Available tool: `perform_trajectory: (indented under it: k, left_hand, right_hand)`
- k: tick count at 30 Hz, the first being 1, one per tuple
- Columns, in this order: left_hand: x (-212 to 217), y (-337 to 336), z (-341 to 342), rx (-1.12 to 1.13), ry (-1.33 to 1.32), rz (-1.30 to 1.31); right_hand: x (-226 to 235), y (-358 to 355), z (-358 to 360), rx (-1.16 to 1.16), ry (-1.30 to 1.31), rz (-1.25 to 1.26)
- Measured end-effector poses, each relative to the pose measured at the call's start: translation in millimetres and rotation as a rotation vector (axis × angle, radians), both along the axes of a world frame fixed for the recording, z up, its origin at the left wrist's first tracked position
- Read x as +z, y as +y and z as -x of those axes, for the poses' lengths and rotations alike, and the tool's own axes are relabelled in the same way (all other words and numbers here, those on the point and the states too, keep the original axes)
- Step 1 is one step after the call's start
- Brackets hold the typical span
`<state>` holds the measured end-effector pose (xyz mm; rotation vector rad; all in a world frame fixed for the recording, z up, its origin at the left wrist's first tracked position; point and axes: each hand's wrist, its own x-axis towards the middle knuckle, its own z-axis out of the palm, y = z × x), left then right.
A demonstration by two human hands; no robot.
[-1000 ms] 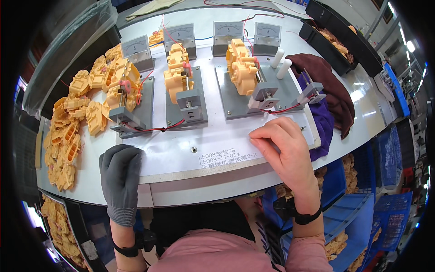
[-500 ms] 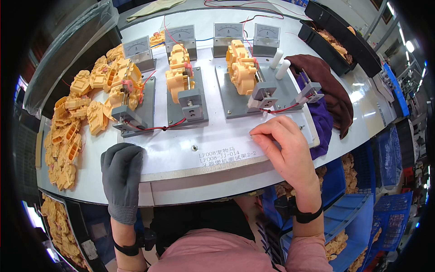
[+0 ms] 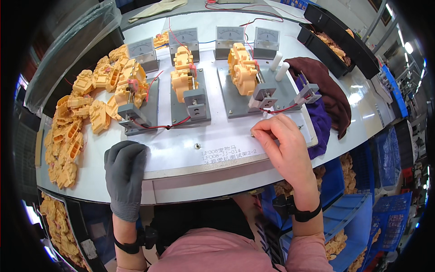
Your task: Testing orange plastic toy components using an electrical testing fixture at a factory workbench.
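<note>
My left hand [image 3: 126, 174], in a grey glove, lies at the left end of the near edge of a white board [image 3: 219, 131] on the surface [image 3: 95, 161]. Its fingers curl under, so I cannot tell whether it holds anything. My bare right hand [image 3: 286, 147] is over the board near its near right corner, thumb and forefinger drawn close together; I cannot tell whether they grip anything. Between my hands, a small metal switch [image 3: 197, 146] stands near the board's near edge.

Beyond them, three yellow plastic parts [image 3: 244, 75] sit upright in grey stands [image 3: 195, 109], one left, one middle, one right. Red and black wires [image 3: 167, 127] join the left and middle stands. Four meters [image 3: 183, 41] stand in a row toward the far edge. Purple cloth [image 3: 321, 129] lies along the board's right edge, and a heap of yellow parts [image 3: 63, 143] lines the surface's left edge.
</note>
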<state>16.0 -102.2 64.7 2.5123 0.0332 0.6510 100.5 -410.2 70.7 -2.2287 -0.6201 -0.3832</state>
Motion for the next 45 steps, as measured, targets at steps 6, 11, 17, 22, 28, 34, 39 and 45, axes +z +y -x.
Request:
perform_trajectory:
  k: [6,11,17,22,28,34,39,45]
  left_hand:
    - [-3.0,2.7,0.3,-0.01,-0.02,-0.004]
    - [-0.2,6.2,-0.9,-0.039,-0.048,-0.036]
    - [54.2,-5.4,4.3,-0.187,-0.046,-0.1]
    - [115.5,-30.4,-11.6,-0.341,-0.134,-0.312]
    - [146.7,-70.7,-82.5,-0.466,0.025,-0.64]
    - [135.0,-140.2,-156.9,-0.483,0.297,-1.025]
    - [98.3,-172.0,-189.0,-0.473,0.254,-0.994]
    - [147.4,-152.2,-165.2,-0.438,-0.232,-1.097]
  right_hand:
    - [0.1,-1.8,1.4,0.006,0.046,-0.065]
    - [-3.6,-2.2,-1.5,-0.046,0.132,-0.322]
    - [-7.2,2.6,-16.3,-0.034,0.036,-0.653]
    - [-9.1,21.9,-24.6,-0.008,0.047,-0.72]
    - [-14.4,20.4,-22.1,-0.022,0.018,-0.691]
    - [-18.5,17.5,-23.2,0.049,0.09,-0.689]
    - [-26.4,9.2,-26.0,0.106,-0.082,-0.577]
    - [-41.2,0.2,-36.5,0.126,-0.027,-0.651]
